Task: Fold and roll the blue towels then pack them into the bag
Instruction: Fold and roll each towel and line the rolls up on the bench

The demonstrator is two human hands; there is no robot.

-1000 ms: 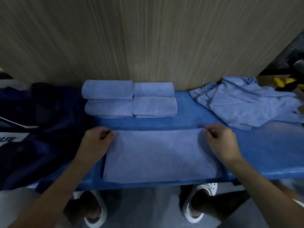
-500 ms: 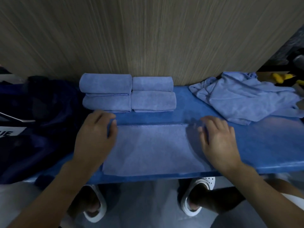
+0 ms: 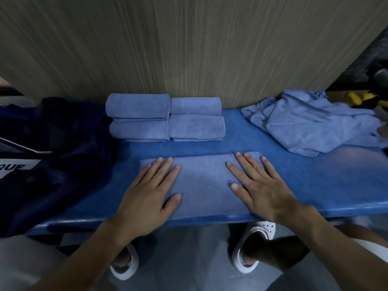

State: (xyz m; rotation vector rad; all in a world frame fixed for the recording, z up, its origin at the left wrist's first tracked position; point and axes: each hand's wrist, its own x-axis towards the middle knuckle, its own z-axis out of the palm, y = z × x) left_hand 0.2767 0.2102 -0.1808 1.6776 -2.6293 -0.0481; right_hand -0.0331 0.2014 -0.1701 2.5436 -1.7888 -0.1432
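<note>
A folded blue towel (image 3: 202,179) lies flat on the blue bench (image 3: 315,185) in front of me. My left hand (image 3: 150,194) presses flat on its left part, fingers straight and spread. My right hand (image 3: 260,185) presses flat on its right part in the same way. Several rolled blue towels (image 3: 165,118) are stacked in two columns against the wall behind it. A heap of unfolded blue towels (image 3: 315,124) lies at the bench's right end. The dark navy bag (image 3: 52,156) sits at the left end.
A wood-grain wall (image 3: 189,49) rises straight behind the bench. Yellow objects (image 3: 357,97) lie at the far right behind the heap. My feet in white shoes (image 3: 252,244) stand on the grey floor below the bench edge.
Both hands let go of the towel's far corners and moved inward onto its top. They now lie flat with straight fingers, and the towel looks flatter.
</note>
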